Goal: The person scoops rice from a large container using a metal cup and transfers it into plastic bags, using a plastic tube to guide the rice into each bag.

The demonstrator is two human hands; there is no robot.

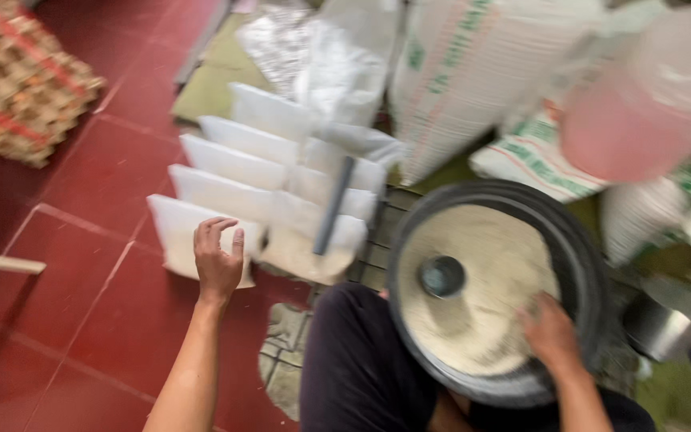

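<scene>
While the left hand [219, 260] rests with fingers loosely apart on the nearest white filled bag [179, 234], the right hand [551, 334] lies flat, fingers together, on pale grain in a round dark basin [581, 264] beside the knee. The bag is flat, soft, plain white, on the red tile floor [97, 320], first of a row of like bags [237, 164]. A small metal cup [441, 277] sits in the grain. Behind: big white sacks [465, 76] with green print; upper left, stacked egg trays [17, 80].
</scene>
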